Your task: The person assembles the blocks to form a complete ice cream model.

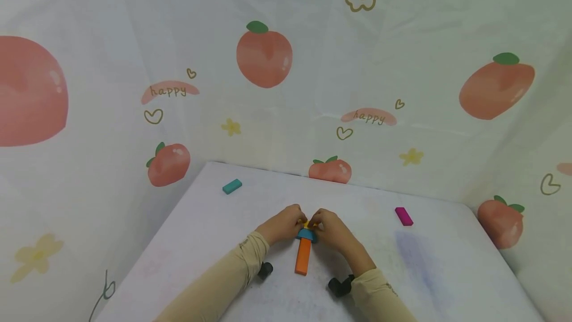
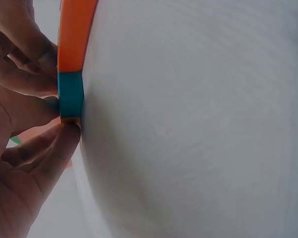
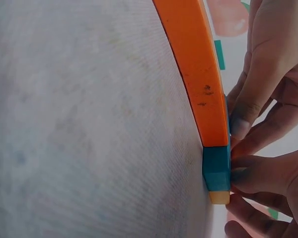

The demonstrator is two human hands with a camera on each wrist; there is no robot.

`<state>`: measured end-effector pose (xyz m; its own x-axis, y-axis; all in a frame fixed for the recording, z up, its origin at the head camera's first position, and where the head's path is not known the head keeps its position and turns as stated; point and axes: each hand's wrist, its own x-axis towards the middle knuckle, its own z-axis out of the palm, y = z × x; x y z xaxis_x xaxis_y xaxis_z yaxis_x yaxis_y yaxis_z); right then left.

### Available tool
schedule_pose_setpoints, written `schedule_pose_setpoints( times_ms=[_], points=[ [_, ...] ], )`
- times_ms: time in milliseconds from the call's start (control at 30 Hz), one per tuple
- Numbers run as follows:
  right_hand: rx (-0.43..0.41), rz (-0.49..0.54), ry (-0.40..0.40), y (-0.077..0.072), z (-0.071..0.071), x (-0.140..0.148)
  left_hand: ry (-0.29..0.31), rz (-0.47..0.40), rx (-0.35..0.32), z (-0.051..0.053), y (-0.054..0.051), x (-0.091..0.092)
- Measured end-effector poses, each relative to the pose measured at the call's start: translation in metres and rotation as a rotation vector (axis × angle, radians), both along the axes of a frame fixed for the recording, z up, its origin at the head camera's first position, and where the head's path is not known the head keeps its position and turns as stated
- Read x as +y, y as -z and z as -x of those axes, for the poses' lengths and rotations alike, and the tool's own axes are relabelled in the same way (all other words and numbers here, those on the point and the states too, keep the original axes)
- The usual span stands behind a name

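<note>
In the head view an orange bar-shaped block [image 1: 303, 257] lies flat on the white table with a blue half-round block [image 1: 306, 234] across its far end. A small yellow block [image 1: 306, 224] sits beyond the blue one, mostly covered by fingers. My left hand [image 1: 285, 223] pinches the yellow block from the left. From the right, my right hand [image 1: 332, 230] pinches it too. In the wrist views orange, blue [image 2: 71, 96] and yellow [image 3: 219, 198] touch end to end, thumbs beside the blue block and fingertips at the yellow end.
A teal block [image 1: 232, 186] lies at the back left of the table and a magenta block [image 1: 404, 216] at the right. Black wrist cameras [image 1: 340, 286] stick out near both sleeves. A printed cloth [image 1: 286, 113] rises along the table's back and sides.
</note>
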<state>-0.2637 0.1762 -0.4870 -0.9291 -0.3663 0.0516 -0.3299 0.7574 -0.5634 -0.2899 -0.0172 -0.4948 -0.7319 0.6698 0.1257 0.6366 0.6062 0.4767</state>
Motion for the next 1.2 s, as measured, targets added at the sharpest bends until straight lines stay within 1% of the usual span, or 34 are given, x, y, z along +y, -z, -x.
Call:
schedule_pose_setpoints(
  times_ms=[133, 300, 400, 567, 733, 867, 967, 1200],
  points=[
    [-0.004, -0.004, 0.014, 0.001, 0.001, 0.001, -0.012, 0.006, -0.017, 0.000, 0.000, 0.000],
    [-0.007, -0.019, 0.099, 0.000, 0.001, 0.007, -0.033, 0.011, -0.039, 0.000, -0.001, 0.001],
    [0.016, -0.027, 0.149, -0.002, 0.000, 0.018, -0.049, 0.012, -0.058, 0.000, -0.001, 0.002],
    [0.093, -0.031, 0.210, -0.006, 0.002, 0.052, -0.061, 0.010, -0.086, -0.001, -0.002, 0.003],
    [0.185, -0.014, 0.236, -0.007, 0.003, 0.094, -0.079, 0.006, -0.123, -0.002, -0.002, 0.004],
    [0.232, -0.006, 0.284, -0.008, 0.003, 0.124, -0.088, 0.006, -0.129, -0.004, -0.002, 0.003],
    [0.242, -0.010, 0.330, -0.010, 0.003, 0.143, -0.096, 0.007, -0.129, -0.004, -0.002, 0.003],
    [0.214, -0.063, 0.430, -0.013, 0.004, 0.177, -0.105, 0.026, -0.136, -0.006, -0.003, 0.003]
  ],
)
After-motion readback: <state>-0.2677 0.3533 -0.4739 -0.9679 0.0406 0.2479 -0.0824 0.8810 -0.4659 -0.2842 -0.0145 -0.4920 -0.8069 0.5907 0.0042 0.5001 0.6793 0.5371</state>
